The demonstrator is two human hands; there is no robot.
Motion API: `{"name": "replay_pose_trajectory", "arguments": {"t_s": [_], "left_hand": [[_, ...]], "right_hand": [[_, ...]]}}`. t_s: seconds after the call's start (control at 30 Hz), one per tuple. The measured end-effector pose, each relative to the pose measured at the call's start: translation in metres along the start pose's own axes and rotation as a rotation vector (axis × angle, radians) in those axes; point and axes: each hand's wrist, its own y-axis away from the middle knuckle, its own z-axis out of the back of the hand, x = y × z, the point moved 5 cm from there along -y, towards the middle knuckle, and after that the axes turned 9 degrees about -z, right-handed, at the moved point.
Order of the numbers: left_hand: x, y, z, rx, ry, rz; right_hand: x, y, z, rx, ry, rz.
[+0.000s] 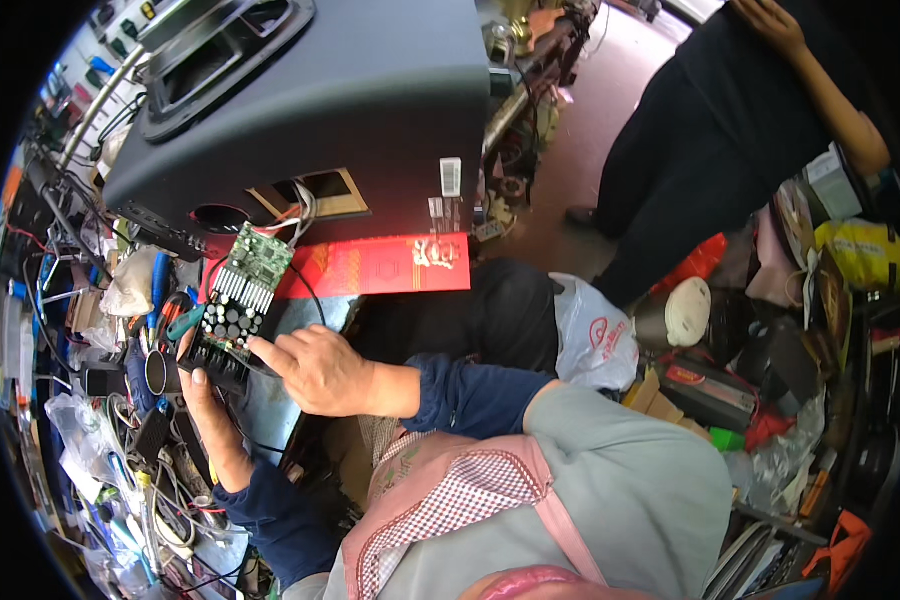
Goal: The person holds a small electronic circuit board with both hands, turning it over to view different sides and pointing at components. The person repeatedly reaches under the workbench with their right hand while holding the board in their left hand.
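Observation:
An amplifier circuit assembly (253, 262), with a green board, silver fins, several capacitors and a black heatsink, is held tilted in my left hand (210, 415), whose thumb lies along its lower edge. My right hand (325, 370) reaches in from the right, forefinger at the board's lower right near the capacitors, other fingers curled; what they hold, if anything, is hidden. Wires run from the assembly into a cutout of a large black speaker cabinet (390, 120). A red printed card (360, 265) lies at the cabinet's base, behind the board.
Tools and cables (160, 470) crowd the bench on the left. A person in dark clothing (710, 110) stands at the upper right. A white plastic bag (595, 335), bins and assorted items sit to my right. A detached-looking speaker frame (220, 45) tops the cabinet.

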Motion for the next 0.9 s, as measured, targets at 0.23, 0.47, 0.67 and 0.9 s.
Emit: {"name": "replay_pose_trajectory", "arguments": {"t_s": [0.23,0.47,0.67,0.9], "left_hand": [[0.006,-0.003,0.007,0.011,-0.024,0.003],[0.005,-0.002,0.010,0.022,-0.040,0.006],[-0.007,0.004,0.006,-0.025,-0.135,0.022],[-0.018,-0.003,-0.010,0.020,-0.081,-0.061]], "right_hand": [[-0.001,-0.002,-0.002,-0.001,0.007,-0.002],[0.001,-0.003,0.000,-0.014,-0.052,-0.027],[0.001,-0.005,0.004,0.030,0.001,0.008],[0.002,-0.007,0.006,-0.002,0.029,0.028]]}}
